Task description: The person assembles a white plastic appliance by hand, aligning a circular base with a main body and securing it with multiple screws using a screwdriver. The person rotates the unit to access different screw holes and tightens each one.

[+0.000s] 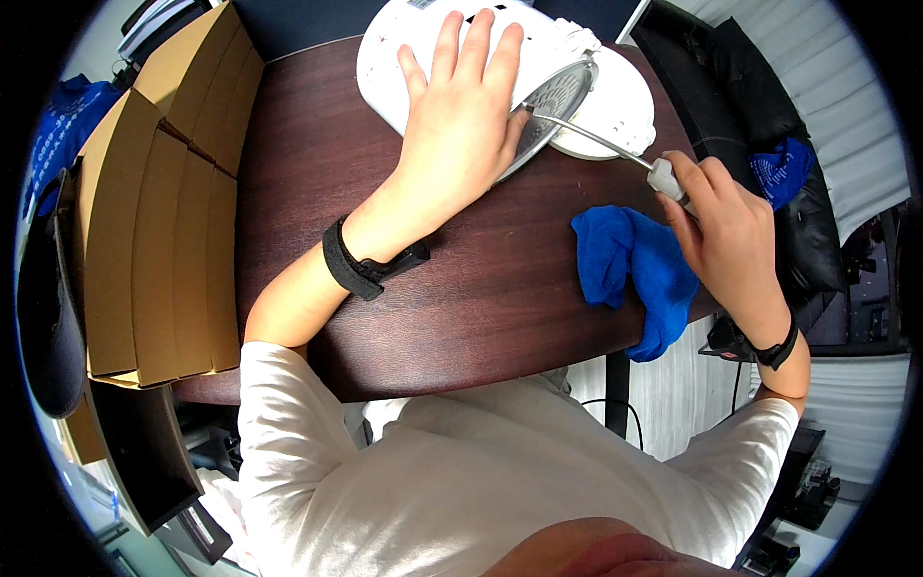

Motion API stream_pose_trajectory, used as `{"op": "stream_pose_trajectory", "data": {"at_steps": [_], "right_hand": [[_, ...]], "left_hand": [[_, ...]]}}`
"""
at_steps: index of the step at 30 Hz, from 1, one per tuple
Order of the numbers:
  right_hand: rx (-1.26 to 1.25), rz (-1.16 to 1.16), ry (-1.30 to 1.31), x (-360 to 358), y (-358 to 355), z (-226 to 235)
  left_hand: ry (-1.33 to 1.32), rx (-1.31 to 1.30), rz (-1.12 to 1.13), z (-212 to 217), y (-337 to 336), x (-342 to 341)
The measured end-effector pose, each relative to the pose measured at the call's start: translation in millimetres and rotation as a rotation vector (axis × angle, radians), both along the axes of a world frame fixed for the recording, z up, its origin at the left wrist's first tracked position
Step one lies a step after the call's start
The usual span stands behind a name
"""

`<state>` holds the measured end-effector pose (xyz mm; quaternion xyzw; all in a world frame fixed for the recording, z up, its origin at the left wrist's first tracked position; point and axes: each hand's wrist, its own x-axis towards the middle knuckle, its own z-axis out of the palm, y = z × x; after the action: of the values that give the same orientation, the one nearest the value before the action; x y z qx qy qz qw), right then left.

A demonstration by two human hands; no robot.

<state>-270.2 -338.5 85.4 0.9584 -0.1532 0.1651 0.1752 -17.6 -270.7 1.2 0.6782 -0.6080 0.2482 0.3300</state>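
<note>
My left hand (pixel 461 120) lies with fingers spread on a white, rounded appliance part (pixel 385 67) at the table's far side. Its thumb is at the edge of a tilted grey metal disc (pixel 553 96) with a perforated face. My right hand (pixel 721 216) is closed round the grey handle of a thin-shafted metal tool (pixel 615 148). The shaft reaches left across the disc, and its bent tip is close to my left thumb; whether they touch I cannot tell. Behind the disc, on the right, is a round white part (pixel 611 106).
A crumpled blue cloth (pixel 630 269) lies by the table's right edge, below my right hand. Brown cardboard boxes (pixel 163 240) line the left side of the dark wooden table (pixel 461 308). A black sofa (pixel 760 106) stands beyond the right edge.
</note>
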Motion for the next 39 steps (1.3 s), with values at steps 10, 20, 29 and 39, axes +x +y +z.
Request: {"op": "stream_pose_trajectory", "data": {"at_steps": [10, 20, 29, 39], "right_hand": [[0.460, 0.069, -0.156, 1, -3, -24], [2.164, -0.233, -0.303, -2, 19, -37], [0.699, 0.211, -0.273, 0, 1, -55], [0.158, 0.025, -0.153, -3, 0, -26]], "left_hand": [[-0.012, -0.041, 0.018, -1, 0, -4], [-0.028, -0.042, 0.030, -2, 1, -5], [-0.014, -0.042, 0.015, -4, -2, -2], [-0.022, -0.048, 0.005, -3, -1, -1]]}}
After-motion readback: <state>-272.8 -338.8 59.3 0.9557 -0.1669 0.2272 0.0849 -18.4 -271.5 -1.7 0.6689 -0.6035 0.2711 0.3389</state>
